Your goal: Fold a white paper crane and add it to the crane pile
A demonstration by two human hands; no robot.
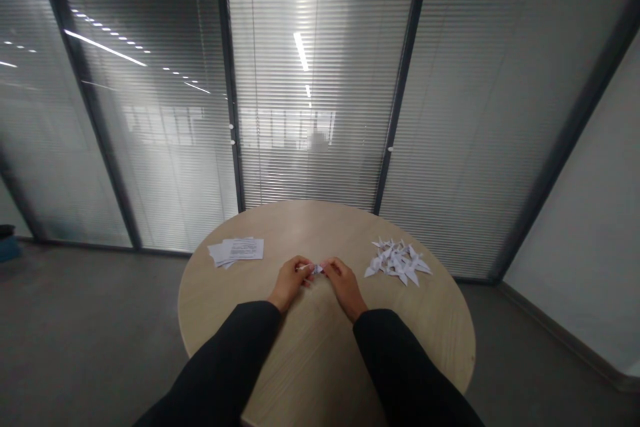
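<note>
Round light-wood desk (pixel 320 227) fills the lower middle of the frame, with a glazed partition with slatted blinds (pixel 310 80) rising just behind it.

Left hand (pixel 290 282) and right hand (pixel 345 287) meet above the desk near its centre, black sleeves running down to the bottom of the frame. Fingers of both hands are closed in tight pinches on a small folded white paper (pixel 316 269), one from each side. The paper is held close above the desktop; its exact shape is hidden by the fingers.

To the right of the hands, a loose pile of white origami cranes (pixel 399 262) lies straight on the desk, pieces overlapping, well apart from the right hand. To the left, a small stack of printed paper sheets (pixel 236 251) sits slightly fanned on the desk, near the left hand but not touching it.

Upper left of the grey floor (pixel 90 307), at the frame's edge, a dark object on something blue (pixel 7 248): possibly a bin, too dim and cut off to tell.
</note>
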